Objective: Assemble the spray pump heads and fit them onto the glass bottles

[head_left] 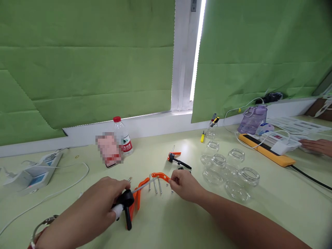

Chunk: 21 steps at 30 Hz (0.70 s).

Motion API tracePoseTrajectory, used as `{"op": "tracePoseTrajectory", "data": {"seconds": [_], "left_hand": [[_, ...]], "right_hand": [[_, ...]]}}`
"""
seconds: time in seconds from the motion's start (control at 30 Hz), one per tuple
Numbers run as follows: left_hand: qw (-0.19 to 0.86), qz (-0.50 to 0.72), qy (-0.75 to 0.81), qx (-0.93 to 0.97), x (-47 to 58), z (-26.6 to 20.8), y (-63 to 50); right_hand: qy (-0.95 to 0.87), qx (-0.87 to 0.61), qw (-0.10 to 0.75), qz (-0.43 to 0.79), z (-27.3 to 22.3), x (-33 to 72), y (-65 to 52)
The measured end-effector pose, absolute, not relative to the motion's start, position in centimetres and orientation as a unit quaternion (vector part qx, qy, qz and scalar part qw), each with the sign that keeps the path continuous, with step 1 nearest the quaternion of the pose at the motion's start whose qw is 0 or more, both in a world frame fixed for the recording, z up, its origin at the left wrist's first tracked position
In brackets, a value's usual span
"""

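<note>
My left hand [95,199] is closed around a black round-headed part [126,198] with a thin metal rod [142,185] reaching to the right. A white tip shows by my left thumb. My right hand [183,185] pinches the end of a curved orange piece with holes [160,175]; the rod's tip meets or passes near its far end, and I cannot tell if they are joined. Under and beside the black part are more orange pieces [139,197]. Several metal rods [155,185] lie on the table between my hands. Beyond them rests a black and orange assembly [176,159].
Several glass jars [218,169] stand right of my right hand. Behind are screwdrivers [214,121] in a jar, a water bottle [124,138] and a blurred pink item [109,148]. Power strips [267,150] and cables lie at both sides. Another person's hand [316,146] is at far right.
</note>
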<state>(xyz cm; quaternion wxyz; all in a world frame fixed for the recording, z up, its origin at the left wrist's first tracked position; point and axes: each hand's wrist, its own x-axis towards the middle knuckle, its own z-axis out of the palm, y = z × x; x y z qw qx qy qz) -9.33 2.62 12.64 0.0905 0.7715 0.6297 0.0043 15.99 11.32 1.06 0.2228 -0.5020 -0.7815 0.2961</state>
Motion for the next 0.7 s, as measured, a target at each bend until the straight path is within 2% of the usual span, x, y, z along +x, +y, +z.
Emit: {"op": "tracePoseTrajectory", "data": {"seconds": [0.17,0.33,0.7], "left_hand": [[0.167,-0.007,0.604,0.780,-7.1,11.7,2.9],[0.162,0.010,0.609,0.777,-6.7,11.0,3.5],[0.150,0.015,0.616,0.773,-6.9,10.7,3.7]], "right_hand": [[-0.783,-0.495,0.246,0.285,1.4,15.7,10.8],[-0.795,-0.498,0.247,0.243,1.7,15.7,10.6],[-0.800,-0.496,0.247,0.229,1.5,16.0,10.7]]}}
